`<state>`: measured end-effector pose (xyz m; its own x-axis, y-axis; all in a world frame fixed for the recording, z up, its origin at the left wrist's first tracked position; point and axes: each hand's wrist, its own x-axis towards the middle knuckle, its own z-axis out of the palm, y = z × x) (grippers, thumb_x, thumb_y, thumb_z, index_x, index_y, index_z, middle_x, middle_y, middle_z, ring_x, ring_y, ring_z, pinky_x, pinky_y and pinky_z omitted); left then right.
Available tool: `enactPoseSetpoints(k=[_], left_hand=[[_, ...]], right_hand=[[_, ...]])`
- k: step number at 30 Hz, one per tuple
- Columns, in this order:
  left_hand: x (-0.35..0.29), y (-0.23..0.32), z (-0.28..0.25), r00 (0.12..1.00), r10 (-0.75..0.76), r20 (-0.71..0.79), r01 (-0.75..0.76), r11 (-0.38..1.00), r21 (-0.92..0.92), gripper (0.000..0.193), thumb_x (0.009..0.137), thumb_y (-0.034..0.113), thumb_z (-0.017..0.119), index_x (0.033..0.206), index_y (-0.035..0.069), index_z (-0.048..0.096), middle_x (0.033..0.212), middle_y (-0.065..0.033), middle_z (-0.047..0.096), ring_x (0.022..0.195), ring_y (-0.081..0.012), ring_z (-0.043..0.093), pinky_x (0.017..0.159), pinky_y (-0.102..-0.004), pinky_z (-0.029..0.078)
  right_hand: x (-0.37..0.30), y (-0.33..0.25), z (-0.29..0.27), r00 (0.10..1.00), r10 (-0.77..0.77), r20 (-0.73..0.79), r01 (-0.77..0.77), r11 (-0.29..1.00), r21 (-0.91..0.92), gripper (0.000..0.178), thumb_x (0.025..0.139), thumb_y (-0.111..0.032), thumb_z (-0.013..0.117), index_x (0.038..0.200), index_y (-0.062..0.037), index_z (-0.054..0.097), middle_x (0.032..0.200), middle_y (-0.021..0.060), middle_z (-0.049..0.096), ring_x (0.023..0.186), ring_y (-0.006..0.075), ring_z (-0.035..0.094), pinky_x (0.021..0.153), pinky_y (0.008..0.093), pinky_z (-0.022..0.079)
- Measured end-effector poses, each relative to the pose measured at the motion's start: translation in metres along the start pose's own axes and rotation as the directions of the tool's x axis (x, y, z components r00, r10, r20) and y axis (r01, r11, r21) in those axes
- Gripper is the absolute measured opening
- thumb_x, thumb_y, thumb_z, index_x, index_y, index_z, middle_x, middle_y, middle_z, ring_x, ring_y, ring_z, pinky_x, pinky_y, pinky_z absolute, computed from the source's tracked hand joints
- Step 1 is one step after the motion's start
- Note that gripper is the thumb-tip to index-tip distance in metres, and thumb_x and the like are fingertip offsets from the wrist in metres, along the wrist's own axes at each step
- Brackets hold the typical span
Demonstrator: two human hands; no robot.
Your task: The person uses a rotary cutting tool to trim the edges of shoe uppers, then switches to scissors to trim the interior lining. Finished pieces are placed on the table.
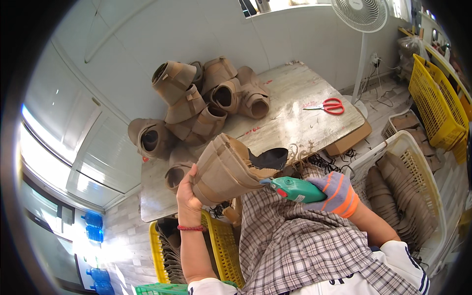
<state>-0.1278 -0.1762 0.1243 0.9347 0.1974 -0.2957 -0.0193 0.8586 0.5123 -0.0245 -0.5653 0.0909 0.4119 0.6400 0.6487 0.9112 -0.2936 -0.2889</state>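
My bare left hand (189, 195), with a red bracelet at the wrist, grips a tan boot upper (221, 174) by its left side. The upper is tilted in front of me, its dark lining showing at the open end. In my right hand (340, 194), which wears a grey and orange glove, is a green electric cutter (299, 190) with a red button. The cutter's tip meets the lower right edge of the upper; the blade itself is too small to make out. Frayed brown trimmings (300, 162) hang by the table edge beyond the cutter.
Several rolled tan uppers (206, 118) are piled on the worn table (290, 88), with red-handled scissors (330, 106) to their right. A white basket (440, 211) of stacked brown pieces stands at right. Below left is a yellow crate (216, 241); a fan (361, 14) stands behind.
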Motion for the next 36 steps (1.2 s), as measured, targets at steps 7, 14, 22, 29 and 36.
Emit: enactPoseSetpoints(k=[7,14,22,29,36], left_hand=[[-0.008,-0.022,0.013,0.982,0.186,0.015,-0.186,0.983,-0.011,0.037,0.097,0.019,0.054,0.127,-0.002,0.053,0.127,-0.0196,0.059,0.117,-0.0338,0.058,0.101,-0.0502,0.047],[-0.017,-0.046,0.029,0.908,0.416,0.05,-0.419,0.901,0.112,0.041,0.096,0.019,0.057,0.131,-0.002,0.05,0.131,-0.0148,0.057,0.119,-0.0308,0.055,0.102,-0.0461,0.045],[-0.013,-0.066,0.039,0.848,0.51,0.144,-0.53,0.815,0.234,0.044,0.097,0.018,0.057,0.135,-0.001,0.047,0.133,-0.013,0.055,0.119,-0.0274,0.056,0.101,-0.0431,0.046],[-0.011,-0.09,0.052,0.817,0.528,0.231,-0.576,0.75,0.325,0.046,0.097,0.018,0.056,0.137,0.0,0.045,0.134,-0.0126,0.054,0.12,-0.0262,0.055,0.102,-0.0418,0.045],[-0.002,-0.112,0.06,0.834,0.456,0.311,-0.551,0.708,0.441,0.044,0.096,0.015,0.059,0.136,0.0,0.047,0.131,-0.0115,0.056,0.118,-0.0239,0.055,0.101,-0.0403,0.046]], right_hand=[[0.0,-0.008,0.008,0.955,0.268,0.124,-0.293,0.918,0.267,0.06,0.06,-0.046,0.087,0.1,-0.0038,0.071,0.07,0.0119,0.065,0.059,0.0273,0.062,0.057,0.0334,0.05],[-0.001,-0.009,0.008,0.832,0.473,0.288,-0.552,0.668,0.499,0.058,0.068,-0.04,0.086,0.107,-0.001,0.069,0.08,0.0129,0.07,0.068,0.019,0.068,0.065,0.0295,0.054],[-0.001,-0.008,-0.001,0.704,0.584,0.403,-0.694,0.446,0.566,0.057,0.073,-0.032,0.086,0.114,0.0015,0.065,0.085,0.0088,0.071,0.071,0.0089,0.065,0.066,0.0237,0.053],[0.001,-0.004,-0.001,0.604,0.647,0.465,-0.736,0.228,0.638,0.056,0.074,-0.028,0.085,0.116,0.0028,0.062,0.087,0.0069,0.07,0.071,0.0075,0.064,0.063,0.0221,0.052],[0.002,0.006,0.001,0.621,0.682,0.386,-0.642,0.159,0.75,0.051,0.077,-0.027,0.083,0.114,0.0017,0.063,0.082,0.0032,0.067,0.065,0.0057,0.058,0.058,0.0212,0.048]])
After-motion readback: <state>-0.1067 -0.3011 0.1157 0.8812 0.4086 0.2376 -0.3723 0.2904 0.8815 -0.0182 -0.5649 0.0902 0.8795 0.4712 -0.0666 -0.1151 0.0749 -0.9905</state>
